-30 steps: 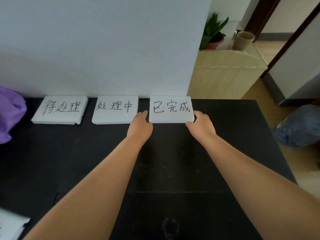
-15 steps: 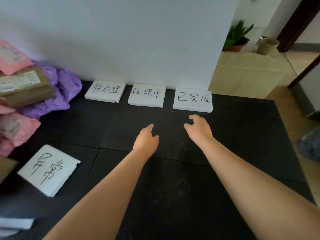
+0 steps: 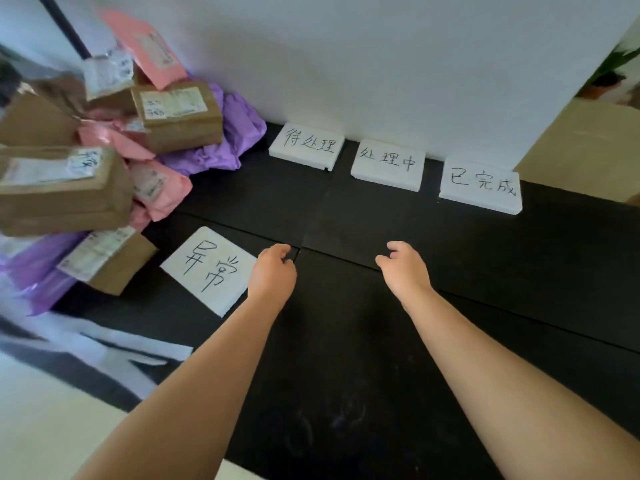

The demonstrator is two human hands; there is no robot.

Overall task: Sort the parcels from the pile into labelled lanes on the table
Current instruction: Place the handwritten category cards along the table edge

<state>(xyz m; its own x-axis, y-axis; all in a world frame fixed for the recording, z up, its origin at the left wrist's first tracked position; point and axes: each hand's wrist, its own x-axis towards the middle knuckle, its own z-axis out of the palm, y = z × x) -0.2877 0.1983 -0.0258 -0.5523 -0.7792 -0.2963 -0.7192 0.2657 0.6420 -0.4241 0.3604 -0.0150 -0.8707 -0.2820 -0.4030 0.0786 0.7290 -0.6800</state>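
Note:
A pile of parcels (image 3: 104,150) fills the table's left side: brown cardboard boxes (image 3: 180,112), pink mailer bags (image 3: 159,188) and purple bags (image 3: 239,133). Three white foam label boards stand in a row by the wall: one on the left (image 3: 306,145), one in the middle (image 3: 388,164), one on the right (image 3: 481,187). A fourth board (image 3: 211,268) lies nearer, beside the pile. My left hand (image 3: 273,271) hovers at that board's right edge with fingers loosely curled, holding nothing. My right hand (image 3: 403,265) hangs over the bare black mat, also loosely curled and holding nothing.
The black mat (image 3: 485,271) covers the table. A white wall (image 3: 381,64) backs the label row. White bags (image 3: 114,344) lie at the near left edge. A beige cabinet (image 3: 581,143) with a plant (image 3: 609,74) stands at the far right.
Both hands let go of the right label board and drew back toward me. The view swung left, bringing the parcel pile and the fourth board into sight.

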